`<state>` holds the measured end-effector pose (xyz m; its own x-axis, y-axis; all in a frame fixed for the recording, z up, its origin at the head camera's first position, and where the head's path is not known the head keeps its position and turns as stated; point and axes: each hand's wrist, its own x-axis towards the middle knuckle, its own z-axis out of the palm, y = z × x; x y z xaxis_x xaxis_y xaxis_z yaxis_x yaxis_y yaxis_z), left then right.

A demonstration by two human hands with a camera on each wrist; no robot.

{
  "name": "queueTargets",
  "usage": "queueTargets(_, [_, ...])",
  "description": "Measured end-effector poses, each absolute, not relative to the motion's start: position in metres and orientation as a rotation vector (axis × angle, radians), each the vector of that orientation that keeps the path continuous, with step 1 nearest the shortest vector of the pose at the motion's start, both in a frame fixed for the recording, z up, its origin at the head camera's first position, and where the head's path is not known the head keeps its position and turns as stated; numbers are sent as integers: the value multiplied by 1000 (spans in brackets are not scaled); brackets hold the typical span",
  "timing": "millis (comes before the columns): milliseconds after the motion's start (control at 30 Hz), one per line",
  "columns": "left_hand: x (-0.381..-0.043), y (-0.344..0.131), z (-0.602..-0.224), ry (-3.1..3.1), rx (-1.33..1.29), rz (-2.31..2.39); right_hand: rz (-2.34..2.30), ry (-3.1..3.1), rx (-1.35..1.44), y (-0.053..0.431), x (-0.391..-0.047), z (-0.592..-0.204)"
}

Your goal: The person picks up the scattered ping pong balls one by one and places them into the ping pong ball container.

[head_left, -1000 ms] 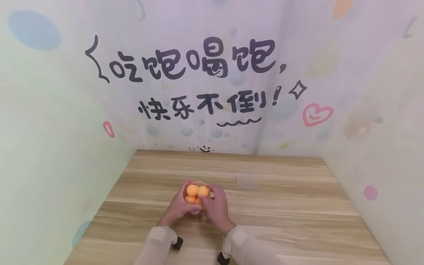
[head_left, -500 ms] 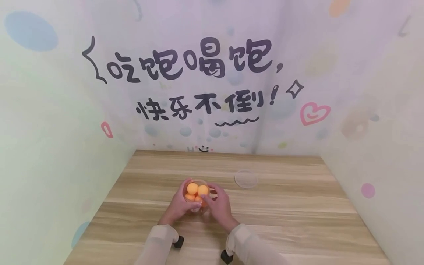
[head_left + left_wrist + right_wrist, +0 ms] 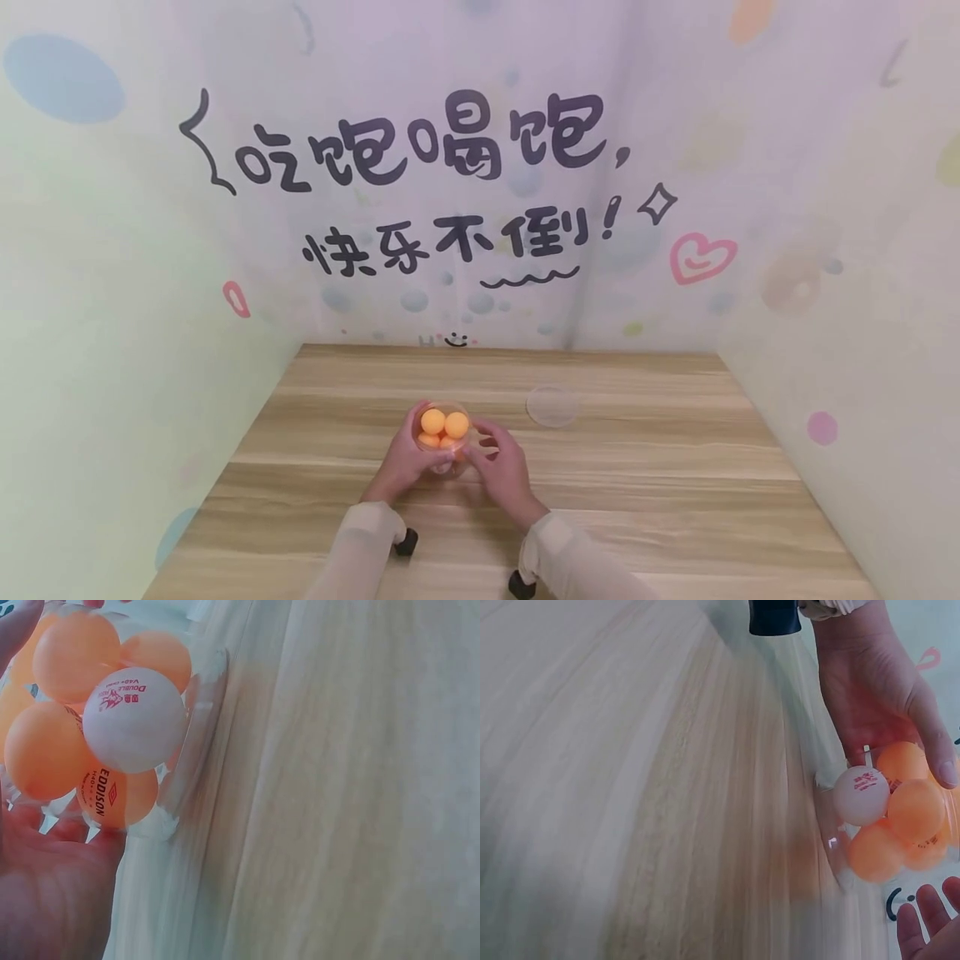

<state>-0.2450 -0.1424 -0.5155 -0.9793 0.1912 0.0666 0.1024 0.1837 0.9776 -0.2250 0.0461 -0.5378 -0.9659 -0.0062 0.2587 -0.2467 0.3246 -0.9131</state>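
Note:
A clear plastic jar (image 3: 450, 472) stands in front of me, filled with several ping-pong balls. Two orange balls (image 3: 432, 422) show on top near the rim. Low in the jar a white ball (image 3: 135, 720) with red print lies among orange balls (image 3: 45, 750). My left hand (image 3: 408, 455) grips the jar from its left side, the thumb across the near side. On the other side is my right hand (image 3: 504, 468), its fingers loosely bent and spread, holding nothing. In the right wrist view its fingers (image 3: 932, 911) are apart from the jar wall.
A clear round disc (image 3: 552, 406), like a lid, lies flat on the wood-grain table (image 3: 645, 483), behind and right of the jar. Printed white walls (image 3: 480, 175) enclose the table at the back and both sides.
My right thumb has come off the orange ball at the top right, and that hand has drawn back slightly right of the jar. The left hand keeps its grip.

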Motion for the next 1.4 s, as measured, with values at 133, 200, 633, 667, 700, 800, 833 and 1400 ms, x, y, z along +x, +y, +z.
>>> queueTargets(133, [-248,-141,-516,2378,277,1937,1685,-2401,220,52,-225,-543])
queueTargets(200, [-249,-141,-517,2383,280,1943,1632,-2428,235,56,-227,-545])
queueTargets(633, [-257,-136,-520,2361,329,2015,994,-2590,465,93,-235,-560])
queueTargets(667, [-258,-136,-520,2352,324,2018,950,-2607,484,95,-235,-560])
queueTargets(700, [-260,-136,-520,2345,314,2019,903,-2630,498,96,-234,-560])
queueTargets(800, [-266,-135,-528,2373,279,1986,793,-2697,531,101,-232,-558])
queueTargets(833, [-267,-134,-529,2384,275,1969,759,-2718,534,102,-232,-559])
queueTargets(1400, [-289,-134,-548,2545,274,1808,624,-2805,537,115,-233,-561])
